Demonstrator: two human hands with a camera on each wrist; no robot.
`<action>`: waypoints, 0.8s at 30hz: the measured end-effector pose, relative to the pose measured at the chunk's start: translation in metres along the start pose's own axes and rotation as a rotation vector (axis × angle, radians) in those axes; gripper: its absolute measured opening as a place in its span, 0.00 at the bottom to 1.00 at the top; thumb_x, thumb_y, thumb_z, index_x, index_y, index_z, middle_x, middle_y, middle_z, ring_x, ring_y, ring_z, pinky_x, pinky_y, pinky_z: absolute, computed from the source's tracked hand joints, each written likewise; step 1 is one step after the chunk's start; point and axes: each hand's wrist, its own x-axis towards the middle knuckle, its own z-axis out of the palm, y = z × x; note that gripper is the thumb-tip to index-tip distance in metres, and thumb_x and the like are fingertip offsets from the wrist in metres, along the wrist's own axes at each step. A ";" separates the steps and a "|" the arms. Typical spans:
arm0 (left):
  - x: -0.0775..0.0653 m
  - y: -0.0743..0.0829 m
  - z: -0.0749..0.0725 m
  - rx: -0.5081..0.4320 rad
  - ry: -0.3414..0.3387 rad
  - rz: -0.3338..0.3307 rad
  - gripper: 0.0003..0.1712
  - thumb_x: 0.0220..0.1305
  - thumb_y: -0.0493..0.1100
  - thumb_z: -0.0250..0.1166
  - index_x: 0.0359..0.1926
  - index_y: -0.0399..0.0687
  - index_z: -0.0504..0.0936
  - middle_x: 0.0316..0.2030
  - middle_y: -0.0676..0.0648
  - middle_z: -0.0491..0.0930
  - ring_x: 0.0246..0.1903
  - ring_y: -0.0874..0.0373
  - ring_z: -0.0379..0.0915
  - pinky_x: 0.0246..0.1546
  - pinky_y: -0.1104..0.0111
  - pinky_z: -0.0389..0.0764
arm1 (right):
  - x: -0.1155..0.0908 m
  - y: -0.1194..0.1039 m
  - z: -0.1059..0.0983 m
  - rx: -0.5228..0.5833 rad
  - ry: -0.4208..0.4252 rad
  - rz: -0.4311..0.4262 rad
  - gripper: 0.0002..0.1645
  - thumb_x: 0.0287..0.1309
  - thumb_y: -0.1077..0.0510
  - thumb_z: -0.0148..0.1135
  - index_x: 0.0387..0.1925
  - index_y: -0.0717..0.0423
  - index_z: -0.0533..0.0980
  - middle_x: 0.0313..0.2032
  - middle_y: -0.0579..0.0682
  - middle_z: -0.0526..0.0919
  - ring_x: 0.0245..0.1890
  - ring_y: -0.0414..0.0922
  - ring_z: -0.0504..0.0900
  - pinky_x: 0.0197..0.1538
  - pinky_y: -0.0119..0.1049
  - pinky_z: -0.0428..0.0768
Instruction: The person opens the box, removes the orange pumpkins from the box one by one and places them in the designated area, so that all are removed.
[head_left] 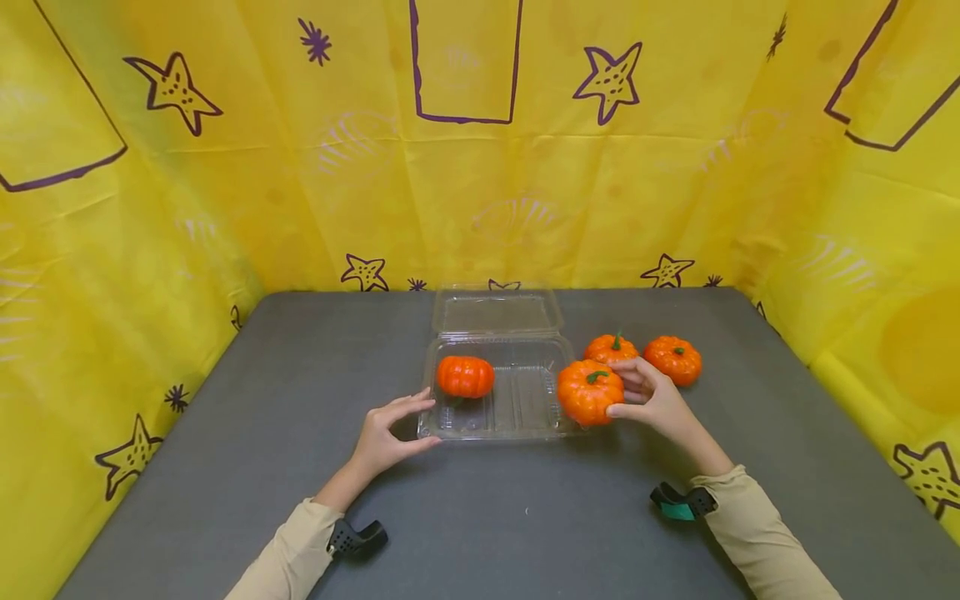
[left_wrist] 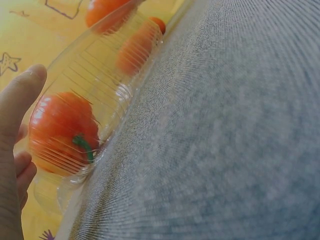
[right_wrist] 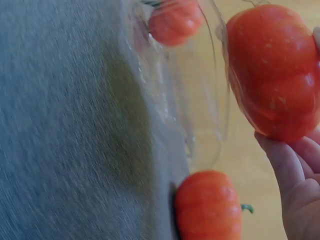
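Observation:
In the head view my right hand [head_left: 660, 408] holds an orange toy pumpkin [head_left: 588, 393] with a green stem, thumb on its near side and fingers behind. The pumpkin is raised over the right edge of a clear plastic clamshell box [head_left: 517, 429], whose lid [head_left: 498, 312] is folded back. Another pumpkin [head_left: 465, 377] lies on its side in the box's left part; its green stem shows in the left wrist view. My left hand [head_left: 382, 433] is at the box's left front corner, thumb and fingers spread and extended, fingertips right at the rim.
Two more pumpkins stand on the grey table [head_left: 330, 350] to the right of the box: one pumpkin [head_left: 609, 347] behind the held one, the other pumpkin [head_left: 673, 360] farther right. A yellow patterned cloth [head_left: 465, 192] walls the table at the back and sides.

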 end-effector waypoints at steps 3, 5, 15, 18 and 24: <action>-0.001 -0.001 0.000 -0.001 0.001 0.000 0.26 0.35 0.39 0.76 0.38 0.31 0.80 0.38 0.30 0.77 0.38 0.38 0.75 0.45 0.59 0.73 | 0.000 -0.001 -0.005 0.002 -0.049 0.002 0.36 0.39 0.74 0.67 0.53 0.72 0.66 0.50 0.42 0.75 0.47 0.35 0.74 0.43 0.29 0.75; -0.001 -0.001 0.000 -0.002 0.001 0.001 0.26 0.37 0.41 0.76 0.38 0.31 0.80 0.39 0.30 0.77 0.38 0.39 0.75 0.47 0.63 0.72 | 0.001 -0.002 -0.008 0.012 -0.078 -0.005 0.37 0.38 0.74 0.67 0.54 0.74 0.64 0.52 0.42 0.74 0.48 0.35 0.74 0.44 0.30 0.75; 0.000 0.000 -0.001 0.001 0.004 -0.013 0.27 0.29 0.33 0.77 0.36 0.27 0.79 0.38 0.29 0.77 0.38 0.37 0.75 0.47 0.62 0.72 | 0.001 -0.007 -0.019 -0.021 -0.101 0.028 0.32 0.35 0.73 0.70 0.48 0.74 0.68 0.47 0.36 0.75 0.43 0.36 0.77 0.43 0.28 0.75; 0.000 0.000 -0.001 -0.001 0.005 -0.010 0.27 0.27 0.31 0.77 0.36 0.26 0.79 0.38 0.29 0.77 0.37 0.37 0.75 0.46 0.62 0.72 | 0.000 -0.007 -0.023 -0.038 -0.104 0.053 0.33 0.35 0.73 0.70 0.48 0.75 0.67 0.48 0.36 0.75 0.43 0.35 0.76 0.44 0.28 0.74; 0.000 -0.001 0.000 -0.007 0.009 0.004 0.26 0.32 0.35 0.77 0.36 0.27 0.79 0.37 0.29 0.77 0.37 0.37 0.75 0.46 0.60 0.73 | -0.002 -0.006 -0.035 -0.101 -0.102 0.087 0.31 0.35 0.71 0.71 0.44 0.74 0.68 0.47 0.41 0.76 0.43 0.33 0.76 0.43 0.27 0.75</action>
